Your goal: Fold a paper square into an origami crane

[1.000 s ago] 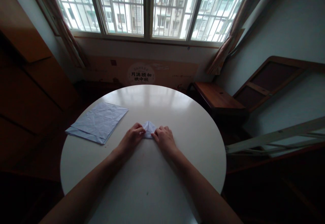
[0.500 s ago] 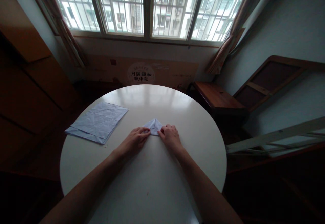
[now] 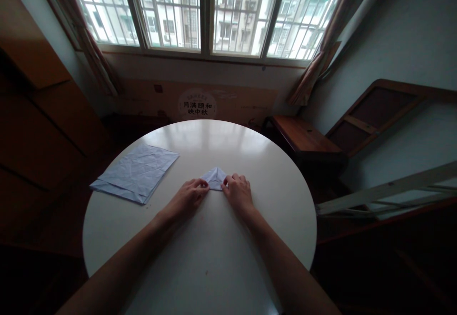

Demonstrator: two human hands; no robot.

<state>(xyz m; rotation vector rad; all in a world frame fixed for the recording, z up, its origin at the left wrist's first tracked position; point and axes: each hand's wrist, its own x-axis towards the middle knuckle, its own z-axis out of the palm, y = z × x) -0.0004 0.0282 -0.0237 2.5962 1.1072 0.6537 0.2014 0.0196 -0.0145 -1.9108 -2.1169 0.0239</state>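
Note:
A small folded paper (image 3: 216, 177), pale blue-white and pointed at the top like a triangle, lies on the round white table (image 3: 210, 239). My left hand (image 3: 193, 193) pinches its left corner between thumb and fingers. At the opposite corner, my right hand (image 3: 237, 191) grips the paper in the same way, its fingers curled. Both lower corners are hidden under my fingers. Creases run down from the paper's peak.
A stack of creased pale paper sheets (image 3: 137, 172) lies at the table's left, slightly over its edge. Beyond the table's right side stand a wooden bench (image 3: 303, 134) and a leaning wooden frame (image 3: 378, 108). A printed cardboard panel (image 3: 246, 98) is below the barred window.
The whole view has shifted very slightly. Both hands keep their hold on the folded paper's corners, with hardly any movement of the fingers.

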